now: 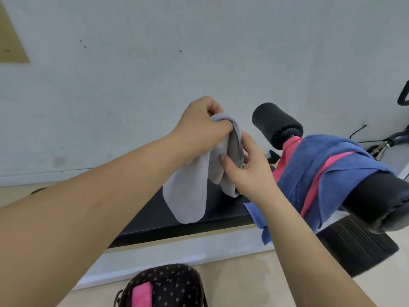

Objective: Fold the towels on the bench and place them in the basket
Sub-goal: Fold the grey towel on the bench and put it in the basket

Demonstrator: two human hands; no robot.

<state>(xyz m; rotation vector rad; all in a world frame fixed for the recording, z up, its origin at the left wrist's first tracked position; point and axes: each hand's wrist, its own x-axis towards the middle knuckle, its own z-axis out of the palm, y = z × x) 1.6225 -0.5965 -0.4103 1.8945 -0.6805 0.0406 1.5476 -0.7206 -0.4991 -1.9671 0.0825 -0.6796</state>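
Pale wall fills the background, with a light floor below it and a black bench (159, 218) running across in front of me. I hold a grey towel (188, 196) up above the bench with both hands. My left hand (199, 131) is clenched round its bunched top, fingers curled over the fabric, so that the towel hangs down in two folds; the longer fold reaches down in front of the bench top, though I cannot tell whether it touches. My right hand (250, 171) pinches the shorter, inner fold, the thumb pressed on the near side of the cloth and the fingers behind it.

To the right, a blue towel (321, 165) lies draped over the padded end of the bench, one corner hanging down past the edge, with a pink towel (314, 191) tangled in it and showing as a strip across the blue. A black foam roller (274, 122) sticks up just behind them. A ribbed black mat (358, 244) lies on the floor under that end.

At the bottom, near my feet, stands a dark polka-dot basket (177, 282) with a pink cloth (141, 295) inside it.
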